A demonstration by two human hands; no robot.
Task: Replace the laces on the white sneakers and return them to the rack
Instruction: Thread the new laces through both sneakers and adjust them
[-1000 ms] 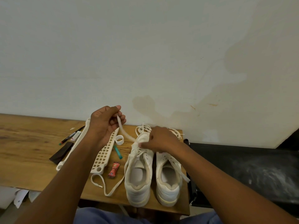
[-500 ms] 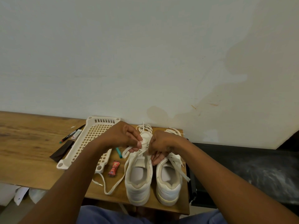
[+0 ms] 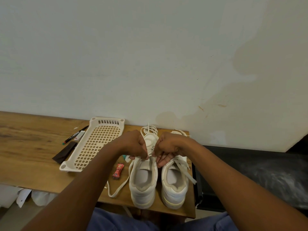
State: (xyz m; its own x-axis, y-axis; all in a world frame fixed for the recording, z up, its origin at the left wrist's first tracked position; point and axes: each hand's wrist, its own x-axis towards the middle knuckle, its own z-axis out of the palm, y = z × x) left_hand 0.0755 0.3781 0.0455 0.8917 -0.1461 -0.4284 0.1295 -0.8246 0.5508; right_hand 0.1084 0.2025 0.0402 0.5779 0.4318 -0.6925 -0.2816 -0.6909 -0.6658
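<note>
While both hands meet over the left sneaker point(image 3: 143, 179), left hand point(image 3: 134, 145) at nine o'clock, right hand point(image 3: 168, 145) at three, each pinches the lace point(image 3: 119, 189); the shoe's long axis runs twelve-to-six on the worktop point(image 3: 33, 155).

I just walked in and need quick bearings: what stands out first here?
Two hands, left hand and right hand, meet over the left sneaker, each pinching its lace near the tongue. The right sneaker stands beside it at the table's right end, and a cream perforated rack lies to the left.
</note>
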